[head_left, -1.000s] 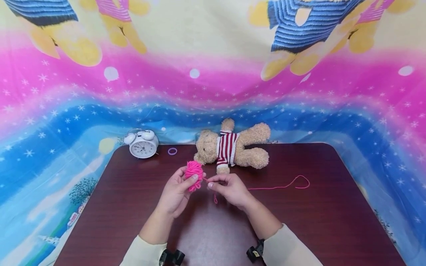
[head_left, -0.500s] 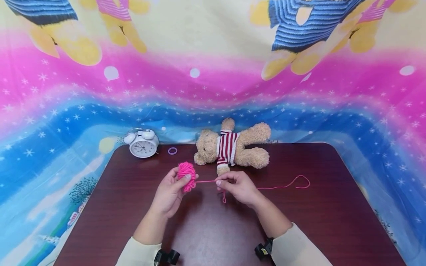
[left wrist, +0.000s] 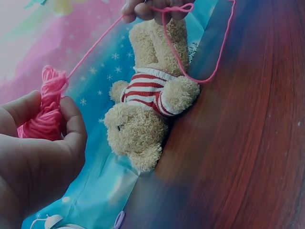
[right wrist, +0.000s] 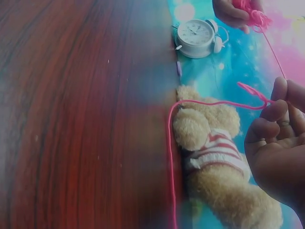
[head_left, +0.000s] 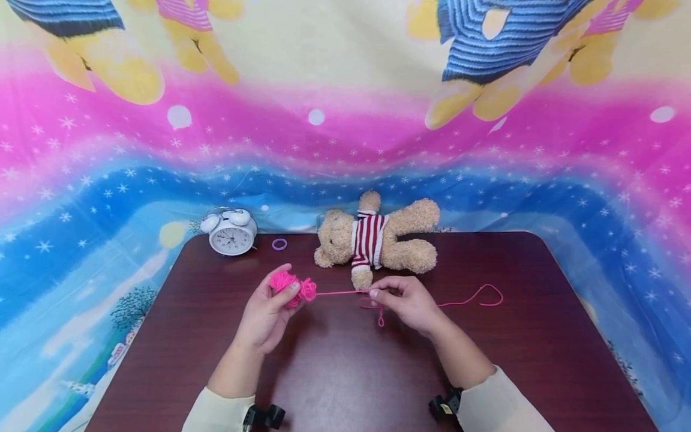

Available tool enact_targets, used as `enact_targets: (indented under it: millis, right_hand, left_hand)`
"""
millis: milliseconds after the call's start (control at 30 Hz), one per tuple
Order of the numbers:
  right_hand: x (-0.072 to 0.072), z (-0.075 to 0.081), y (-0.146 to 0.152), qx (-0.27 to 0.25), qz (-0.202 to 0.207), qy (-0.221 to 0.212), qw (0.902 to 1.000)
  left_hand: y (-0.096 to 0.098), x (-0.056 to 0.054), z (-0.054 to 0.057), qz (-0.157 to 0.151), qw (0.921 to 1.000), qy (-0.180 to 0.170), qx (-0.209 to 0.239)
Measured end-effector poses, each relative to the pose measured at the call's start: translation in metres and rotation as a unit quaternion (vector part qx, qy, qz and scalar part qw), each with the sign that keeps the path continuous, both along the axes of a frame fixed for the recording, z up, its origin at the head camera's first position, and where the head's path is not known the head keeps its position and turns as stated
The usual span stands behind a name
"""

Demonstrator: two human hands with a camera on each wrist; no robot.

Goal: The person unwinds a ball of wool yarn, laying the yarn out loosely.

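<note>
1. Your left hand (head_left: 261, 321) pinches the pink yarn bundle (head_left: 278, 279) between thumb and fingers. It is left of the middle, on the near side of the teddy bear (head_left: 369, 240).
2. Your right hand (head_left: 412, 306) pinches the yarn strand (head_left: 340, 293). The strand runs straight between your hands.
3. Pull gently. A hard tug could make a knot, I think.
4. Hold the bundle softly, so its loops can slip but not all fall out.
5. Watch the small loop (head_left: 381, 322) hanging under your right hand; it could tangle.
6. Mind the loose end (head_left: 490, 287) on the table (head_left: 335, 378) at the right, too.
7. Pull on the near side of the bear, so its paw won't catch the yarn.
</note>
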State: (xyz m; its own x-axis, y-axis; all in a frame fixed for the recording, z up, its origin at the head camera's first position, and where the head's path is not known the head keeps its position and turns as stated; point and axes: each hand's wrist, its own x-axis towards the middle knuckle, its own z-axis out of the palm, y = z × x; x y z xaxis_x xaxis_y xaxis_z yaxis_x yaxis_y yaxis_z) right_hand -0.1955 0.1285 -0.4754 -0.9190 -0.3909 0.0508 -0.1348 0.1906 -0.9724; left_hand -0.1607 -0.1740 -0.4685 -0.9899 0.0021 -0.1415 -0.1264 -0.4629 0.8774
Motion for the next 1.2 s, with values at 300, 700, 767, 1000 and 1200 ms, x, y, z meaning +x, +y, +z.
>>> enact_targets:
  millis: [300,700,767,1000,1200]
  right_hand:
    - [0.003,0.005,0.017,-0.018,-0.018,-0.028,0.9993]
    - [0.002,0.019,0.048,-0.001,-0.056,-0.001,0.9984]
    - [0.001,0.021,0.054,-0.003,-0.061,-0.001,0.9982]
    - [0.002,0.027,0.075,-0.016,-0.08,0.006,0.9966]
    - [0.003,0.034,0.091,-0.027,-0.098,0.007,0.9948]
  left_hand:
    - [-0.004,-0.001,-0.005,0.021,0.9993,-0.013,-0.028]
    - [-0.014,0.0,-0.012,0.019,0.9992,-0.009,-0.034]
    - [-0.016,0.001,-0.013,0.016,0.9994,-0.01,-0.03]
    - [-0.02,0.0,-0.014,0.023,0.9993,-0.015,-0.024]
    - [-0.025,0.0,-0.015,0.022,0.9991,-0.02,-0.032]
